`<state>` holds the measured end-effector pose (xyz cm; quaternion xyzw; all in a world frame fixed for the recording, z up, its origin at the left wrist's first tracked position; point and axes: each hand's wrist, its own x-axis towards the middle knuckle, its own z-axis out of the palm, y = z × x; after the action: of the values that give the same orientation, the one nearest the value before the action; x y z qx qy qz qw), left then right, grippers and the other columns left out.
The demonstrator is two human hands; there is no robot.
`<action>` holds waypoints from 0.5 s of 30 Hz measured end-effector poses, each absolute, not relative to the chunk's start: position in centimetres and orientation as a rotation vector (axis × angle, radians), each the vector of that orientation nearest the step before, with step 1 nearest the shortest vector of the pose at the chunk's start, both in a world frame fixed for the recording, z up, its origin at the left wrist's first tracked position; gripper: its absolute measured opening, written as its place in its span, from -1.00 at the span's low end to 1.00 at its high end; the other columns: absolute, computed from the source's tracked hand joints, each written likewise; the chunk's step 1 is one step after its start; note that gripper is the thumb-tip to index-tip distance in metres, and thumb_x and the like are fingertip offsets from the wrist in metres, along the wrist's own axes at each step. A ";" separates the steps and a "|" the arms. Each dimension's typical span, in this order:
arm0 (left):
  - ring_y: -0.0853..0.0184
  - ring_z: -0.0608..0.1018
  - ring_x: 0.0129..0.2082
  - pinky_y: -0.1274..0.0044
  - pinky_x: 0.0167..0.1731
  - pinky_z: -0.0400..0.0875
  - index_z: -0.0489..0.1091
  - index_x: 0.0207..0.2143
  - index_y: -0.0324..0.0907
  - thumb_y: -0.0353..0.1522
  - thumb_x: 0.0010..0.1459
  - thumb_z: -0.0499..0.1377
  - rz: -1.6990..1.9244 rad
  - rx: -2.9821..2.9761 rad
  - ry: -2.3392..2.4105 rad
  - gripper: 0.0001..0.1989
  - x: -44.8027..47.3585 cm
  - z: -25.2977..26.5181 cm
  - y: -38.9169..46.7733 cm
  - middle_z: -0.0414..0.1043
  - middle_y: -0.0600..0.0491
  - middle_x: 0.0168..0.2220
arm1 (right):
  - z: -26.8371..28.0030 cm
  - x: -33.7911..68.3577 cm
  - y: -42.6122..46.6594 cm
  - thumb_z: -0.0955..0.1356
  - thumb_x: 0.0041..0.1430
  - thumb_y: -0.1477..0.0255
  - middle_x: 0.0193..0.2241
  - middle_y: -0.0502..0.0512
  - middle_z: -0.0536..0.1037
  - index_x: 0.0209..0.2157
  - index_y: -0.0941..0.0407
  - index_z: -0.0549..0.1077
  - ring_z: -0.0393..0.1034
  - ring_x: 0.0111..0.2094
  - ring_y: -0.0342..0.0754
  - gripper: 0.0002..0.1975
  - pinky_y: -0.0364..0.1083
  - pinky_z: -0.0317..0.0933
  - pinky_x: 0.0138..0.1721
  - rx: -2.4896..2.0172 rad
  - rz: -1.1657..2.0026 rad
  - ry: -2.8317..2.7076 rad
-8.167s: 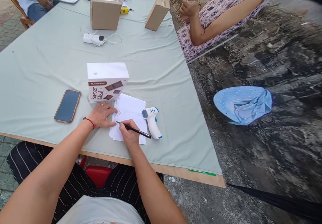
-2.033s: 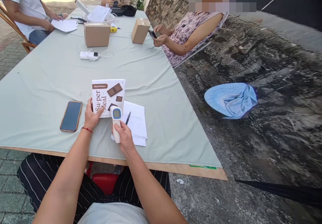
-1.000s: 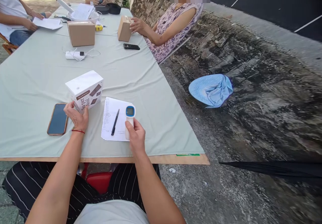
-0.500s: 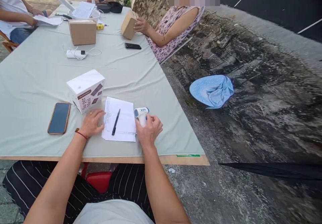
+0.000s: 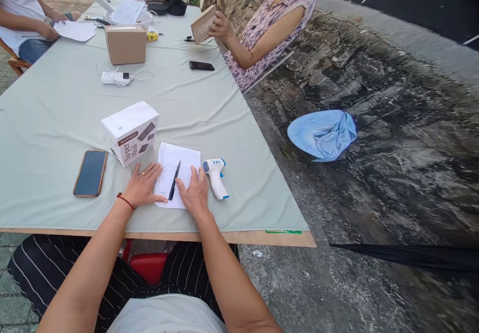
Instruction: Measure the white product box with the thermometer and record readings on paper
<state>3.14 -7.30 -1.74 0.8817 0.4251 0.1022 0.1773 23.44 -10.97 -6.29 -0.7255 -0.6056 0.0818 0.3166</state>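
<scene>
My left hand (image 5: 144,184) lies open at the left edge of a stack of white papers (image 5: 164,153), its thumb over the lower left corner. My right hand (image 5: 194,191) is open on the right side of the same papers, fingers pointing away from me. Between the two hands a black pen (image 5: 174,179) rests slantwise on the top sheet. A white and blue infrared thermometer (image 5: 216,179) lies on its side just right of my right hand. Beyond my left hand stands a white "Super Meal" box (image 5: 130,128), and a smartphone (image 5: 90,173) in a brown case lies to its left.
Farther up the cloth-covered table (image 5: 209,108) are a white power strip (image 5: 116,78), a cardboard box (image 5: 126,45), a yellow tape measure (image 5: 152,36) and a dark phone (image 5: 201,66). A person at right holds another box (image 5: 203,25). A blue hat (image 5: 322,134) lies off the table.
My right hand has let go of the thermometer and moved left onto the papers. My left hand has spread its fingers at the paper's edge. The person at right has lifted and tilted their box.
</scene>
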 end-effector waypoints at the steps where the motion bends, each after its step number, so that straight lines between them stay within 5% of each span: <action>1: -0.11 0.13 0.37 -0.09 0.30 -0.32 0.05 0.35 -0.16 0.18 -0.10 0.28 0.313 2.487 1.196 0.09 3.1 -1.7 -7.3 0.09 -0.28 0.35 | -6.4 23.5 -11.0 0.21 0.26 0.07 0.24 0.54 0.16 0.24 0.24 0.18 0.06 0.26 0.32 -0.33 0.32 0.05 0.17 -1.898 0.217 -1.606; 8: -0.06 0.35 0.23 -0.03 0.29 -0.10 0.20 0.28 -0.12 0.00 0.07 0.25 0.488 2.411 1.175 -0.21 2.7 -1.2 -7.4 0.33 -0.21 0.22 | -6.7 24.1 -10.8 0.24 0.24 0.11 0.24 0.54 0.15 0.23 0.25 0.18 0.10 0.25 0.32 -0.34 0.33 0.04 0.18 -1.929 0.164 -1.592; 15: -0.01 0.39 0.15 0.07 0.26 0.03 0.18 0.26 -0.17 -0.15 0.05 0.25 0.393 2.500 1.202 -0.25 2.7 -0.4 -7.6 0.38 -0.17 0.13 | -7.4 24.9 -10.7 0.31 0.16 0.12 0.21 0.48 0.18 0.23 0.21 0.18 0.12 0.23 0.30 -0.30 0.28 0.13 0.15 -1.796 0.098 -1.647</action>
<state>2.74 -7.62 -0.45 0.8795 0.4228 0.1381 0.1691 24.93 -10.68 -7.42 -0.6914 -0.6340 0.0378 0.3444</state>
